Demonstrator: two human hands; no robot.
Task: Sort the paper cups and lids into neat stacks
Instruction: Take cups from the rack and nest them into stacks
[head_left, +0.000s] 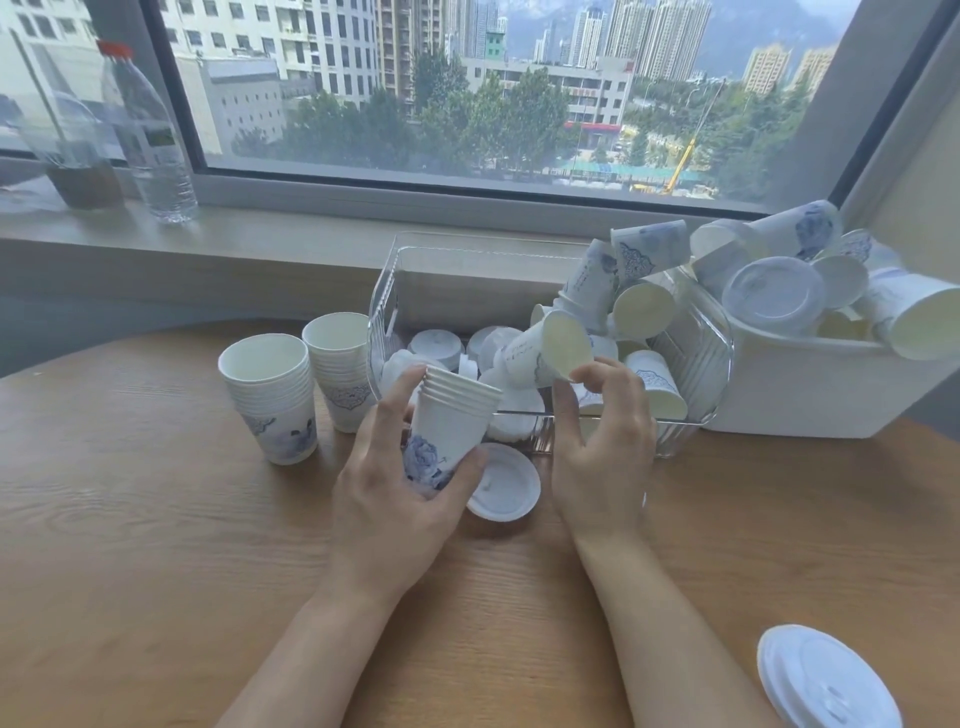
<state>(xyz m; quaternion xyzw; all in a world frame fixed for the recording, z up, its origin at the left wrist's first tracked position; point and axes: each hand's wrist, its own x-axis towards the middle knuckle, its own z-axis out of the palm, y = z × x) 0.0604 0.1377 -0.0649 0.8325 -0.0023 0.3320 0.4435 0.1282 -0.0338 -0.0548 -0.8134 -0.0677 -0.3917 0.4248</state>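
Note:
My left hand (384, 488) grips a short stack of nested white paper cups (449, 423) with a blue print, held tilted over the table. My right hand (602, 431) pinches the rim of a single cup (545, 351) lying on its side, mouth toward me, just above the clear plastic bin (696, 358). That bin holds several loose cups and white lids (436, 345). Two upright cup stacks (272, 400) (340, 374) stand left of the bin. One lid (504, 483) lies on the table between my hands, another lid (828, 680) at the lower right.
A white box (810, 389) heaped with more cups and lids sits at the right. On the window sill at the back left stand a water bottle (150, 135) and a clear cup with brown liquid (78, 150). The wooden table (156, 545) spreads left and front.

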